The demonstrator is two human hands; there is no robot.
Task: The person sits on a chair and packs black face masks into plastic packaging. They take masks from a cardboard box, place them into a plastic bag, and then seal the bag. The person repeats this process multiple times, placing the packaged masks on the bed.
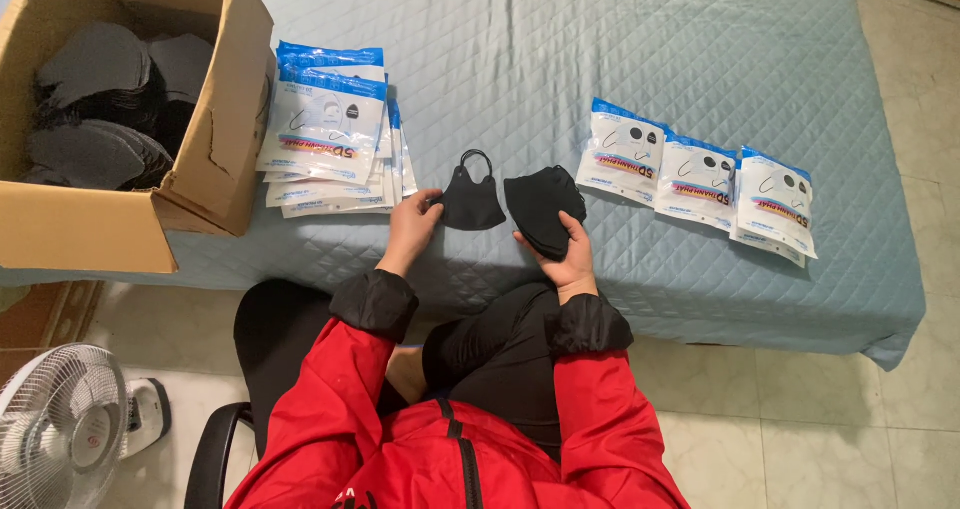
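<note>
My left hand [412, 225] pinches the left edge of a single black face mask [471, 200] lying flat on the blue quilted bed cover [560, 49]. My right hand [566, 254] holds a small stack of black masks [543, 207] from below, just to the right of the single mask. A pile of white and blue mask packets [330, 129] lies left of my left hand. Three more packets of the same kind [700, 177] sit in a row to the right of my right hand.
An open cardboard box [215, 159] holding several black and grey masks stands at the bed's left edge. A white floor fan [60, 429] stands on the tiled floor at lower left. I sit on a black chair [210, 454], wearing a red jacket.
</note>
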